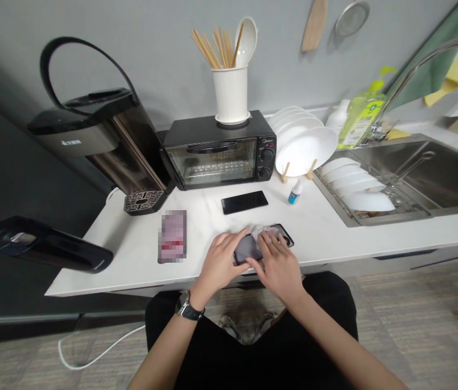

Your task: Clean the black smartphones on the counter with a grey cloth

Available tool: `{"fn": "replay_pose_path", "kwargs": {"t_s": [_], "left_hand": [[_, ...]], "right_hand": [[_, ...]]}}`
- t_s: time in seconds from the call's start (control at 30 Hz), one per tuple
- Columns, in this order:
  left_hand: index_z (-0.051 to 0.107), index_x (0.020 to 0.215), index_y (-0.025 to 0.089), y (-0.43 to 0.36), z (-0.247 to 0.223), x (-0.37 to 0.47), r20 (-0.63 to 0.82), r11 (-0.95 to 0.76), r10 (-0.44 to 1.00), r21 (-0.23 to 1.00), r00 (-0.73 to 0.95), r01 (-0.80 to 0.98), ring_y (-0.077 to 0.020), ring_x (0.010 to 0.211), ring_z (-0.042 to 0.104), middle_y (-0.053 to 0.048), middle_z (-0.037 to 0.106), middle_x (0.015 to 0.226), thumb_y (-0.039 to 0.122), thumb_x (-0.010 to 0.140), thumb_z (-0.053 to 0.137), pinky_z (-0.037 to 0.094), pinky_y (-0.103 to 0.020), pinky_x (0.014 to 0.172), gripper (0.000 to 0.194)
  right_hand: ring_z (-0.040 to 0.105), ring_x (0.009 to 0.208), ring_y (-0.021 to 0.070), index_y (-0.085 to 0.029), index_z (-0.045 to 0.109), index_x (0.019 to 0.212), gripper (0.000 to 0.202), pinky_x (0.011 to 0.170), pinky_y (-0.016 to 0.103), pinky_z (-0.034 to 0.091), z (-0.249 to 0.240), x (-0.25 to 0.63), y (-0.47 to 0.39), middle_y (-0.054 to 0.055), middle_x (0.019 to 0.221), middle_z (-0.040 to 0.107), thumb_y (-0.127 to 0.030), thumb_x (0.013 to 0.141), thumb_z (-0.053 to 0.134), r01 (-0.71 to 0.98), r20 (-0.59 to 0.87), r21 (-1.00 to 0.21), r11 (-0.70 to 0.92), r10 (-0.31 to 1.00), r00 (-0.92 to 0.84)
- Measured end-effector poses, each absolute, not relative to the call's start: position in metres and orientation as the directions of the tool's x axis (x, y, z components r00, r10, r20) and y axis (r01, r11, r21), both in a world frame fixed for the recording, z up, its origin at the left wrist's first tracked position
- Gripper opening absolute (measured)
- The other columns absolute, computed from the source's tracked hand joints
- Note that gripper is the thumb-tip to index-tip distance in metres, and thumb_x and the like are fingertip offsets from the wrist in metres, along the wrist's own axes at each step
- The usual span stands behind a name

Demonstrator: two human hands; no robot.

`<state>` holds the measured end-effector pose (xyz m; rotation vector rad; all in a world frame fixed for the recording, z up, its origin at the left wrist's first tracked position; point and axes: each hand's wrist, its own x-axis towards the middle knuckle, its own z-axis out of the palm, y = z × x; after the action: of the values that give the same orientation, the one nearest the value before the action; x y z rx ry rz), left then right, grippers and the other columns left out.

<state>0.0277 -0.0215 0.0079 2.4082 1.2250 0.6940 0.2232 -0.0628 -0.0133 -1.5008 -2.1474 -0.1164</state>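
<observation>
My left hand [221,259] grips the left end of a black-edged grey phone case [248,249] at the front of the white counter. With bent fingers, my right hand [279,266] presses a crumpled white tissue [258,231] onto the right half of that case. Both thumbs meet at the near edge of the case. Just behind lies a black smartphone [245,202], screen up. A small white bottle with a blue label [294,195] stands to the right of the phone. To the left is a pinkish, pixelated flat packet [172,236].
A toaster oven [218,157] with a utensil pot [231,95] on top stands behind. At left are a water dispenser [125,146] and a dark handheld appliance [62,248]. On the right are racked plates [305,149], a soap bottle [361,116] and a sink [452,173] holding bowls.
</observation>
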Motion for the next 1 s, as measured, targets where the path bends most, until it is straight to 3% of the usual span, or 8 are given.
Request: {"fn": "replay_pose_path", "kwargs": {"t_s": [0.2,0.3,0.47,0.6,0.8,1.0], "left_hand": [[0.032,0.163,0.03,-0.024,0.006,0.024,0.233,-0.549,0.832,0.475,0.503,0.688,-0.0312,0.121,0.056,-0.008,0.066,0.135,0.026,0.086,0.08,0.044,-0.047,0.109,0.091],[0.03,0.164,0.032,-0.025,0.008,0.026,0.247,-0.547,0.833,0.506,0.495,0.667,-0.0306,0.123,0.056,-0.007,0.066,0.137,0.036,0.083,0.086,0.044,-0.046,0.11,0.098],[0.029,0.164,0.034,-0.023,0.01,0.031,0.251,-0.55,0.829,0.524,0.499,0.65,-0.0304,0.124,0.056,-0.006,0.066,0.138,0.042,0.081,0.087,0.044,-0.047,0.111,0.101],[0.032,0.163,0.032,-0.022,0.008,0.03,0.267,-0.546,0.833,0.528,0.484,0.65,-0.03,0.124,0.057,-0.007,0.066,0.14,0.04,0.083,0.085,0.045,-0.047,0.111,0.096],[0.032,0.163,0.03,-0.023,0.007,0.026,0.232,-0.538,0.838,0.5,0.494,0.679,-0.0296,0.118,0.057,-0.006,0.068,0.138,0.019,0.083,0.081,0.048,-0.047,0.107,0.095],[0.035,0.161,0.032,-0.026,0.009,0.031,0.273,-0.539,0.84,0.517,0.469,0.665,-0.0306,0.122,0.058,-0.006,0.069,0.136,0.043,0.078,0.09,0.045,-0.047,0.11,0.1]], "right_hand": [[0.06,0.137,0.029,-0.014,0.061,0.141,0.049,0.123,0.055,0.038,0.0,0.21,-0.086,0.014,0.142,0.067,-0.047,0.104,0.055,0.768,0.393,-0.323,0.553,0.816,-0.423],[0.061,0.136,0.0274,-0.019,0.063,0.14,0.041,0.123,0.056,0.036,0.001,0.255,-0.088,0.011,0.142,0.068,-0.04,0.108,0.05,0.841,0.394,-0.249,0.479,0.844,-0.364],[0.061,0.136,0.032,-0.013,0.06,0.142,0.047,0.12,0.057,0.038,-0.006,0.281,-0.066,0.016,0.144,0.066,-0.042,0.108,0.049,0.926,0.448,-0.154,0.343,0.86,-0.244],[0.063,0.132,0.0353,-0.01,0.065,0.135,0.047,0.116,0.056,0.043,-0.007,0.235,-0.055,0.02,0.14,0.067,-0.045,0.106,0.052,0.91,0.459,-0.234,0.343,0.864,-0.208],[0.064,0.133,0.0265,-0.018,0.065,0.136,0.038,0.121,0.053,0.041,0.004,0.21,-0.08,0.011,0.138,0.071,-0.037,0.106,0.052,0.73,0.395,-0.38,0.569,0.813,-0.428],[0.066,0.131,0.0284,-0.02,0.064,0.138,0.037,0.122,0.058,0.038,-0.002,0.288,-0.073,0.011,0.137,0.071,-0.037,0.108,0.05,0.878,0.429,-0.207,0.432,0.846,-0.315]]}}
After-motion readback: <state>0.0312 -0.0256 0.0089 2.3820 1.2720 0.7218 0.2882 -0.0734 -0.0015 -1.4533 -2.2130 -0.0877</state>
